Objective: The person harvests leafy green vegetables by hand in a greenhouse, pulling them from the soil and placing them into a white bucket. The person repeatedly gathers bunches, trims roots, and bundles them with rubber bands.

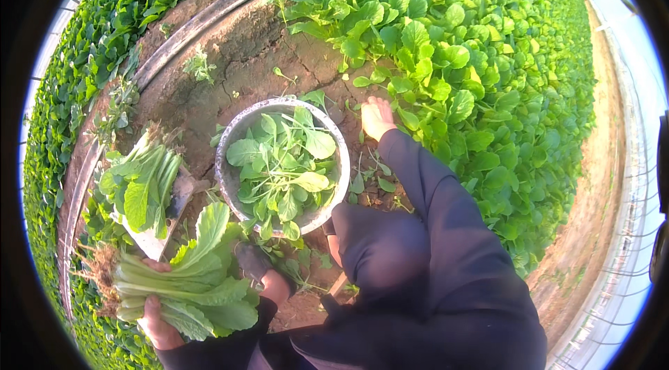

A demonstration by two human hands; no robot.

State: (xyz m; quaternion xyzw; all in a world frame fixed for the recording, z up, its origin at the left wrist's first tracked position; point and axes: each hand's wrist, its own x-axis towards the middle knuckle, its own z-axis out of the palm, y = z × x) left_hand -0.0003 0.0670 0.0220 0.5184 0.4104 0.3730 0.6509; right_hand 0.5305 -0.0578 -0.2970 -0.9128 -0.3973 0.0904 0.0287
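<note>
At lower left, my left hand [157,322] grips a thick bunch of leafy greens [193,286], its muddy roots [102,276] pointing left and its leaves spreading right. My right hand [377,118] reaches down by the edge of the growing greens [444,88], close to the soil; its fingertips are partly hidden, so I cannot tell whether it holds anything. Between my hands stands a round, worn basin [342,145] with loose leaves and small plants [285,166] inside. Another rooted bunch of greens [143,182] rests on a flat, pale, angular object [149,239] left of the basin.
Cracked soil [251,64] lies beyond the basin, with a small weed [198,65] on it. A long pale strip [209,12] curves past another planted bed [99,41]. My shoe [252,261] and bent knee [384,250] are close to the basin. Loose leaves [360,182] litter the ground.
</note>
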